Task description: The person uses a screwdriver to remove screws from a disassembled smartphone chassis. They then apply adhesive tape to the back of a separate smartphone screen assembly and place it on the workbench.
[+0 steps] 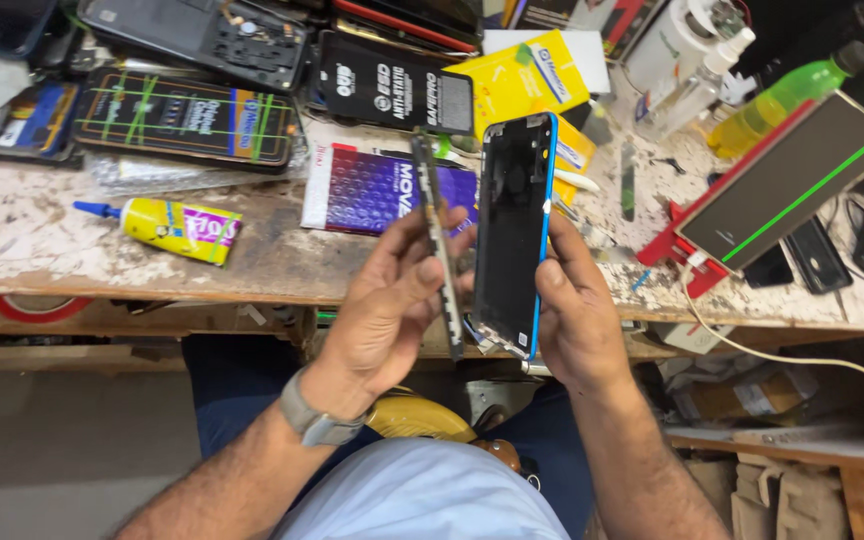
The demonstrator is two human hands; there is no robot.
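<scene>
The 2 parts are already apart: left hand [392, 300] pinches the thin screen [439, 250] just left of the blue phone frame [514, 230], which right hand [577, 320] grips closed.

You have two phone parts in your hands: one thin frame [439, 240] and one blue-edged phone body [512, 230]. On the desk [32, 235] lie one yellow glue tube [177, 228], one green bottle [782, 98] and one purple packet [372, 190].

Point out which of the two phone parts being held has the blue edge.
The phone frame in the right hand has the bright blue rim. The thin panel in the left hand, seen edge-on, is dark with no blue.
</scene>
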